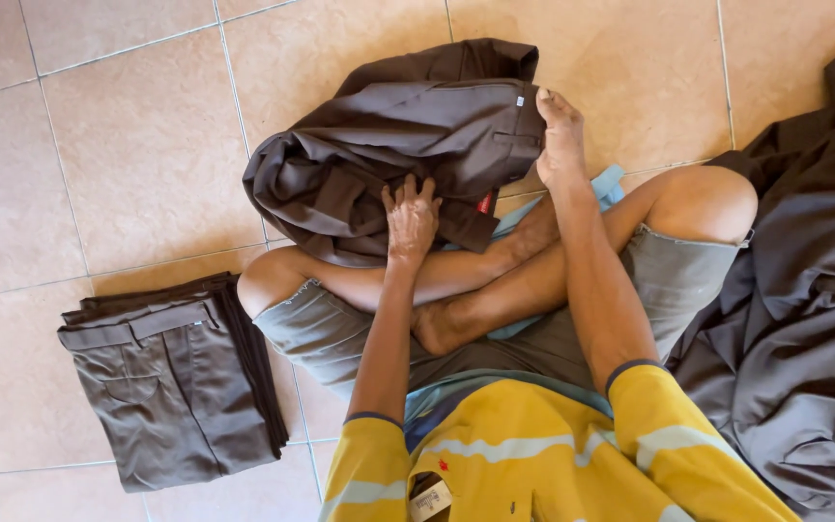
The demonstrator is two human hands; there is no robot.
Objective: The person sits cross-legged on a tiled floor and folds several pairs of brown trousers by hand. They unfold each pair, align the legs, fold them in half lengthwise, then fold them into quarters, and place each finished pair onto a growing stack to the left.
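head view: person seated cross-legged on tiled floor [147,145], yellow shirt, grey shorts. brown trousers [408,135], crumpled, lying on floor and over the shins, just ahead of the knees. left hand [411,220] resting flat on trousers, fingers spread, grip apart. right hand [561,135] at the waistband edge, grip clamped on the cloth. folded stack of trousers [171,377] on floor at left. loose heap of dark garments [804,319] at right.

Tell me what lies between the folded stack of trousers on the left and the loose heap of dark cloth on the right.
In the head view, between the folded trousers and the cloth heap sit the person's crossed legs, with both forearms reaching over them.
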